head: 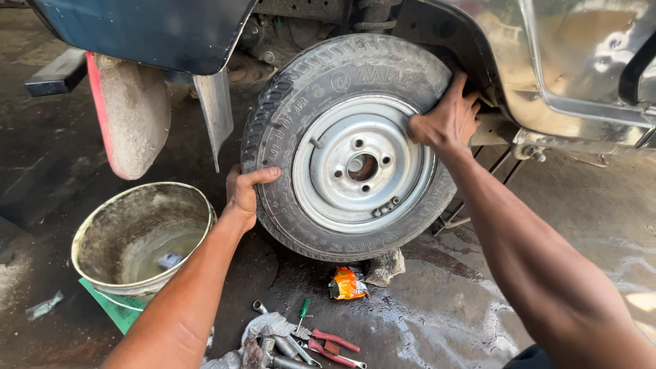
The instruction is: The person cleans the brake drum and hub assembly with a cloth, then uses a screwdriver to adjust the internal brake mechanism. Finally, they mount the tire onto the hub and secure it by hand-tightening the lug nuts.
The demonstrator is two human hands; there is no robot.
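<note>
Both hands grip the wheel (352, 147), left hand (242, 195) low, right hand (447, 121) high; it looks heavy, stiff, best held by the tread.

Both hands grip a tyre (287, 102) on a grey steel rim (359, 164) under a vehicle's wheel arch: the left hand (244, 195) clasps its lower left edge, the right hand (447, 119) presses its upper right. A stone (385, 266) and orange wrapper (347, 283) lie below. A dirty bucket (140, 236) sits left; pliers (331, 345) and sockets (287, 350) lie near.
</note>
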